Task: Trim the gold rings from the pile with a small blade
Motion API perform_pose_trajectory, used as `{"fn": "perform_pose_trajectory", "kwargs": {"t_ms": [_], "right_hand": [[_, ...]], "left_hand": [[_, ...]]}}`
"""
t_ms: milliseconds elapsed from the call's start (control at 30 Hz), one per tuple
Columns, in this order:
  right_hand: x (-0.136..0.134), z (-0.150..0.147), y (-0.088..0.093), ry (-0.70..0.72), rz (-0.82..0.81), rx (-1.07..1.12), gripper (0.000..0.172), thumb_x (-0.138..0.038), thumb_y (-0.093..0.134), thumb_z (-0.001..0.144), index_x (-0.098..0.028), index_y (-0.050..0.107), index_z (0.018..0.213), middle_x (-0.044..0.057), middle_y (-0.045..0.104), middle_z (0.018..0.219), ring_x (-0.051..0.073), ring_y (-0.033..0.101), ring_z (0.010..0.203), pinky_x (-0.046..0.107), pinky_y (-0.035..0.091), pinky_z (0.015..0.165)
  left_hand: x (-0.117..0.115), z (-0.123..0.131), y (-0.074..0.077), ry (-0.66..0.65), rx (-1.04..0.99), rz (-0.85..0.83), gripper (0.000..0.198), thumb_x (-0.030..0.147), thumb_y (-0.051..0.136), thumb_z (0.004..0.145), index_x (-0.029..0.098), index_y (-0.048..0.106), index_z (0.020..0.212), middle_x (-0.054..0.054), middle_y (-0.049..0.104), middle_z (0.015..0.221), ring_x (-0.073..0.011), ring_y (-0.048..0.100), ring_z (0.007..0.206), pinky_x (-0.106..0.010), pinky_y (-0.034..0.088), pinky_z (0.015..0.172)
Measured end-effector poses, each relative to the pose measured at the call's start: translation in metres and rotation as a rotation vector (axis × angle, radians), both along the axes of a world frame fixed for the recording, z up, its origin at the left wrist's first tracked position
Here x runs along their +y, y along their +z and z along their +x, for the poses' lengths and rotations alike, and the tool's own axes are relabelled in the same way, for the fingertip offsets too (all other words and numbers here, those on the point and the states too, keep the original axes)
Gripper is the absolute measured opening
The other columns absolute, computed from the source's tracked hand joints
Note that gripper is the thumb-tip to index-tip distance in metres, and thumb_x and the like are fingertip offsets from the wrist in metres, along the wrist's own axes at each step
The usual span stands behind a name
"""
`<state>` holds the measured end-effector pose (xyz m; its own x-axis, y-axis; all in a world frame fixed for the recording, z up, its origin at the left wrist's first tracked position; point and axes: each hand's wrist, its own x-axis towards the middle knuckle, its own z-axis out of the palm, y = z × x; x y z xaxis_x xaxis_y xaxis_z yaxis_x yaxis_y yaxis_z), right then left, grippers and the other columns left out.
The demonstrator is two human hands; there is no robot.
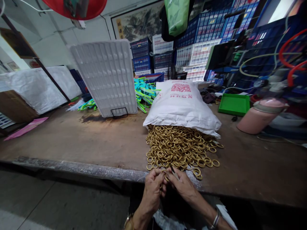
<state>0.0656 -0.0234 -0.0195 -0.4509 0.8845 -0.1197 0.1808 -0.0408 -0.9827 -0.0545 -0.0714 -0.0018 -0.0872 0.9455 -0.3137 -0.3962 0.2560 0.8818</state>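
Note:
At the table's front edge, my left hand (153, 185) is closed around a brass-coloured ring (166, 177). My right hand (184, 186) meets it there, its fingers closed on a small knife (174, 172) whose dark, pointed end sticks up between thumb and fingers. Those right fingertips are close to the held ring; whether they touch it I cannot tell. Just beyond both hands spreads a heap of similar rings (172, 148). It spills from under a white woven sack (177, 108) with red print, lying on its side.
A whitish ribbed plastic tray (105, 76) stands upright in a wire holder at the back. Behind it lie green and turquoise plastic pieces (145, 91). To the right are a green tray (233, 104) and a pink bottle (260, 116). Stacked crates (199, 57) line the wall.

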Motion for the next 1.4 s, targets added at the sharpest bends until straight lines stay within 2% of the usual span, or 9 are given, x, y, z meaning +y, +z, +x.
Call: {"fn": "perform_pose_trajectory", "kwargs": {"t_ms": [133,467,633,700,767,867,967,1067,1400], "right_hand": [[-0.003,-0.003,0.010,-0.002,0.088,-0.050,0.035,-0.048,0.040,0.079,-0.017,0.051,0.066,-0.001,0.053,0.063,0.012,0.048,0.062,0.023,0.039,0.061],[-0.002,-0.003,0.005,0.065,0.350,-0.328,0.032,-0.039,0.036,0.083,-0.019,0.046,0.061,-0.003,0.049,0.057,0.011,0.044,0.055,0.021,0.034,0.051],[-0.002,0.001,0.008,-0.001,0.523,-0.430,0.017,-0.025,0.041,0.078,-0.021,0.057,0.080,0.003,0.060,0.077,0.015,0.055,0.071,0.025,0.041,0.063],[-0.003,0.003,0.010,-0.046,0.560,-0.409,0.022,-0.023,0.042,0.075,-0.021,0.058,0.091,0.006,0.062,0.088,0.017,0.056,0.080,0.027,0.042,0.070],[-0.004,0.003,0.013,-0.065,0.538,-0.385,0.024,-0.025,0.042,0.076,-0.021,0.058,0.093,0.006,0.063,0.090,0.018,0.057,0.081,0.027,0.043,0.071],[-0.005,-0.001,0.019,-0.049,0.409,-0.360,0.022,-0.035,0.041,0.079,-0.021,0.058,0.081,0.002,0.062,0.073,0.016,0.057,0.066,0.025,0.042,0.061],[-0.005,-0.006,0.021,-0.058,0.267,-0.287,0.031,-0.044,0.038,0.080,-0.020,0.051,0.065,-0.002,0.052,0.058,0.012,0.047,0.054,0.022,0.036,0.051],[-0.003,-0.009,0.018,-0.089,0.179,-0.209,0.034,-0.047,0.038,0.079,-0.019,0.045,0.060,-0.003,0.045,0.057,0.011,0.041,0.055,0.022,0.034,0.050],[-0.001,-0.009,0.011,-0.135,0.188,-0.247,0.037,-0.050,0.042,0.075,-0.019,0.043,0.056,-0.004,0.043,0.053,0.010,0.039,0.053,0.022,0.032,0.050]], "left_hand": [[-0.001,0.000,-0.002,-0.001,0.067,-0.004,0.029,0.042,0.058,0.073,0.014,0.050,0.077,0.004,0.050,0.057,-0.0024,0.038,0.040,-0.013,0.025,0.035],[0.001,-0.006,-0.004,-0.006,0.274,0.029,0.027,0.040,0.054,0.074,0.016,0.046,0.064,0.008,0.041,0.044,-0.0034,0.032,0.034,-0.015,0.025,0.033],[0.003,-0.009,-0.001,0.004,0.295,0.029,0.026,0.041,0.052,0.075,0.016,0.047,0.067,0.007,0.042,0.047,-0.0042,0.032,0.036,-0.015,0.027,0.035],[0.003,-0.010,0.000,0.010,0.302,0.036,0.025,0.040,0.052,0.074,0.017,0.047,0.067,0.007,0.041,0.048,-0.0045,0.032,0.037,-0.016,0.027,0.035],[0.002,-0.010,0.000,0.021,0.332,0.062,0.022,0.037,0.053,0.074,0.017,0.048,0.065,0.007,0.041,0.050,-0.0050,0.032,0.039,-0.016,0.028,0.038],[0.001,-0.008,-0.001,0.034,0.384,0.105,0.019,0.032,0.052,0.076,0.016,0.050,0.064,0.005,0.042,0.053,-0.0063,0.033,0.044,-0.017,0.030,0.042],[0.000,-0.004,-0.002,0.042,0.424,0.164,0.020,0.029,0.050,0.077,0.016,0.050,0.061,0.005,0.042,0.053,-0.0077,0.035,0.048,-0.018,0.031,0.047],[0.001,-0.002,-0.003,0.038,0.404,0.196,0.021,0.028,0.051,0.076,0.016,0.048,0.060,0.004,0.042,0.054,-0.0083,0.037,0.051,-0.019,0.032,0.049],[-0.002,-0.003,0.001,-0.083,0.164,0.009,0.032,0.049,0.048,0.076,0.017,0.047,0.070,0.006,0.045,0.049,-0.0039,0.033,0.034,-0.015,0.025,0.033]]}}
